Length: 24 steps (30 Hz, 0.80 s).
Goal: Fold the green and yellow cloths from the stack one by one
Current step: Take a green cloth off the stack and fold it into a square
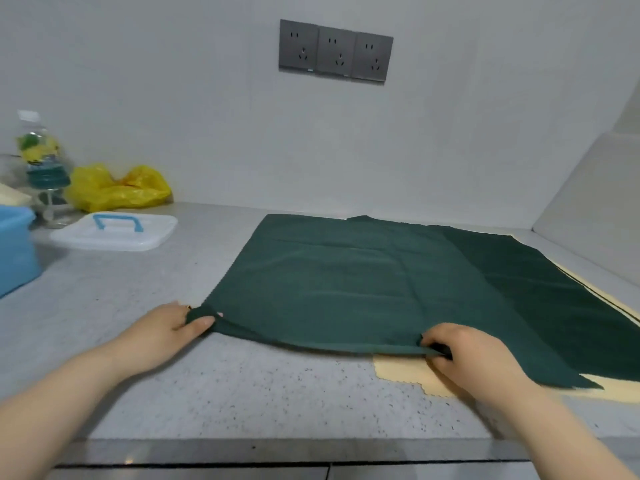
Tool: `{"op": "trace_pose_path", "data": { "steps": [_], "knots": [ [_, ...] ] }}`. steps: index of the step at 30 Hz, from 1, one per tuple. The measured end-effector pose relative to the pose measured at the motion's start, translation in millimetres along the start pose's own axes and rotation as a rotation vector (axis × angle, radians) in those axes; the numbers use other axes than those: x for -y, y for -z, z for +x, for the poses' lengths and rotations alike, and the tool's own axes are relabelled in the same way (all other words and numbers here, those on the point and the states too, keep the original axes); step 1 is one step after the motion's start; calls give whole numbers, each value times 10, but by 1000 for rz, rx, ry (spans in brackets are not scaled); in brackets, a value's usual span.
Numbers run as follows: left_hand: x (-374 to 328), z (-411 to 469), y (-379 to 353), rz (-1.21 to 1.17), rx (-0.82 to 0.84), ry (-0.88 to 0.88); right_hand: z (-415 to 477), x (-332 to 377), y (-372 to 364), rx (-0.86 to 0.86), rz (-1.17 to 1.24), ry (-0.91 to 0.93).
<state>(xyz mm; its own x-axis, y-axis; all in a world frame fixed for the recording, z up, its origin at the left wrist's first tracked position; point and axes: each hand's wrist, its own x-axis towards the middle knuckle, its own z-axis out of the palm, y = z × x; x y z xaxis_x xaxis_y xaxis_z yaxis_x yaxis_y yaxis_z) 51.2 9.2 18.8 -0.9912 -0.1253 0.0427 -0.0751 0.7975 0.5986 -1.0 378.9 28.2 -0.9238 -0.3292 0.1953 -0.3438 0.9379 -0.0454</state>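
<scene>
Green cloth (pixel 346 278) lies spread flat on the speckled counter (pixel 242 386). It partly covers a second green cloth (pixel 554 306) and a pale yellow cloth (pixel 401 370) on the right. The left hand (pixel 162 327) pinches its near left corner, and the right hand (pixel 467 355) pinches its near edge. It looks thin, light and limp, and is probably best held by its corners.

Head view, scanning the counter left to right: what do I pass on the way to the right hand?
Blue tub → white lid → left hand, its grip on the green cloth's near-left corner → right hand, pinching that cloth's near edge.
</scene>
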Motion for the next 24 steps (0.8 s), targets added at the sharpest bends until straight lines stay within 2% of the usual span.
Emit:
{"op": "trace_pose_path", "data": {
  "steps": [3,6,9,12,16,21,24],
  "knots": [
    [90,-214,126,159,41,-57,-11,22,94,89,-5,-30],
    [170,-391,202,223,65,-3,-8,27,251,215,86,7],
    [216,-567,332,50,107,83,-15,-10,520,395,188,30],
    [114,-664,483,-131,187,109,53,-82,772,447,183,4],
    [57,-502,591,-146,42,130,276,-123,897,461,155,-60],
    [21,-35,394,11,-281,189,685,-253,796,349,-7,-176],
    [53,230,279,87,-330,237,909,-373,695,314,-82,-268]
  ]
}}
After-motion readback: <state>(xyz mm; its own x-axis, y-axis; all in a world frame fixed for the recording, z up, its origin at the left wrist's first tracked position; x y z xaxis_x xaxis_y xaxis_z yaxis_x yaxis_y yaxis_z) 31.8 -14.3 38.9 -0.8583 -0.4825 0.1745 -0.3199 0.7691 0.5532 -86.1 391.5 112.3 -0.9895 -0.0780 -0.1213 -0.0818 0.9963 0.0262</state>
